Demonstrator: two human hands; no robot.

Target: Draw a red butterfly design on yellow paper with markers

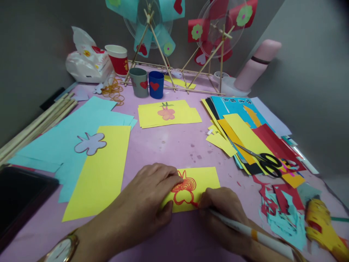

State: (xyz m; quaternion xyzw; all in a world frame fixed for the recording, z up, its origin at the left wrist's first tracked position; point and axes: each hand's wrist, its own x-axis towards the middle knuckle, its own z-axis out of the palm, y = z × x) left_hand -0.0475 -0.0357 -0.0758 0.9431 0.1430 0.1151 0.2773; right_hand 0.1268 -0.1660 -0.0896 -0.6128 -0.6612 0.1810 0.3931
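Observation:
A small yellow card (pixel 208 178) lies on the table in front of me, with a red butterfly outline (pixel 185 189) drawn on it and curved lines filling its upper part. My left hand (pixel 156 193) rests over the card's left end, fingers lying on it and thumb apart, pressing it down. My right hand (pixel 222 214) is closed around a white marker (pixel 245 230), whose red tip touches the card beside the lower wing. A longer yellow sheet (pixel 106 174) and a pale purple butterfly cutout (pixel 90 143) lie to the left.
Scissors (pixel 263 158) lie on stacked coloured papers (pixel 231 105) at right, near paper scraps (pixel 286 218) and a yellow tool (pixel 321 222). A dark tablet-like slab (pixel 21 203) is at left. Cups (pixel 156 85), stick-framed wheels (pixel 149 22) and a pink bottle (pixel 256 65) stand behind.

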